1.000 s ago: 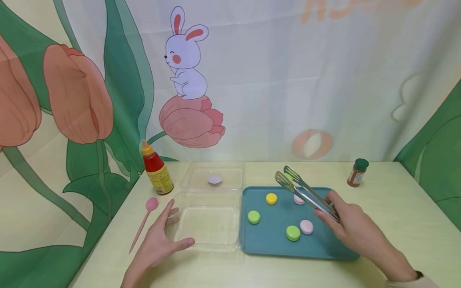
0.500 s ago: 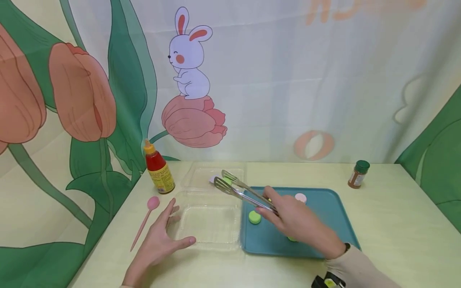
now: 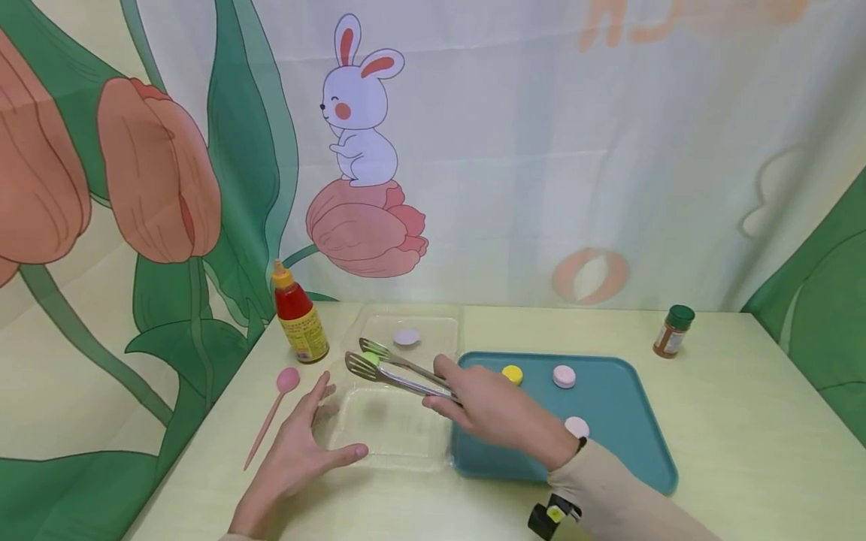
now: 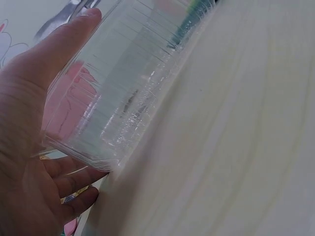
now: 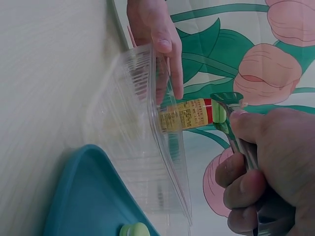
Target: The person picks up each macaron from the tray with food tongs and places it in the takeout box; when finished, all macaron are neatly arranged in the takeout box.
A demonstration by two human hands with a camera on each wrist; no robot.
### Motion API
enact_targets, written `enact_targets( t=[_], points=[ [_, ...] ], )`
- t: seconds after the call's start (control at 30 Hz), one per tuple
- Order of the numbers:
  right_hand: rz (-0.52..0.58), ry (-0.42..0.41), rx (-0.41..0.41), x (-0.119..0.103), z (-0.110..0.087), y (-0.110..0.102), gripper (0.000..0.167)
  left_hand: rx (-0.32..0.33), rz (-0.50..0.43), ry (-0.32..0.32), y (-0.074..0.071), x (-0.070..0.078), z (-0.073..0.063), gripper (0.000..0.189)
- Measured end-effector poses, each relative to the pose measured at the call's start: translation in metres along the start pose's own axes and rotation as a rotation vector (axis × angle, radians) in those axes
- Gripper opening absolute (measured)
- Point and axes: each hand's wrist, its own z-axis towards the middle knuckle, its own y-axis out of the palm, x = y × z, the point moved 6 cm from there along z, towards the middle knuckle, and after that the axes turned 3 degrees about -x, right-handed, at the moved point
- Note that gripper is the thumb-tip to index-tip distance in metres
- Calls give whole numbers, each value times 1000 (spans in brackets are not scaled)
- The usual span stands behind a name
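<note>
Tongs [image 3: 404,383], gripped in the right hand [image 3: 497,409], hold a green macaron [image 3: 371,358] above the clear box [image 3: 392,428]; the left hand [image 3: 298,451], spread wide, rests at the box's left end. Blue tray [image 3: 625,443] lies under the right forearm.

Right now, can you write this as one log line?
right hand: holds tongs; tongs: grip green macaron above clear container; left hand: beside container; yellow macaron: on blue tray

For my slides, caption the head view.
Tongs in the right hand hold a green macaron above a clear container.
</note>
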Motion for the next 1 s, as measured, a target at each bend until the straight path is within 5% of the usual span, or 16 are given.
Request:
enact_targets(
  t=[0.4, 1.0],
  points=[
    [-101, 69, -109, -9, 18, 22, 32, -10, 2, -35, 1, 1, 0, 138],
    [-222, 179, -178, -16, 37, 40, 36, 2, -3, -6, 0, -1, 0, 136]
  ],
)
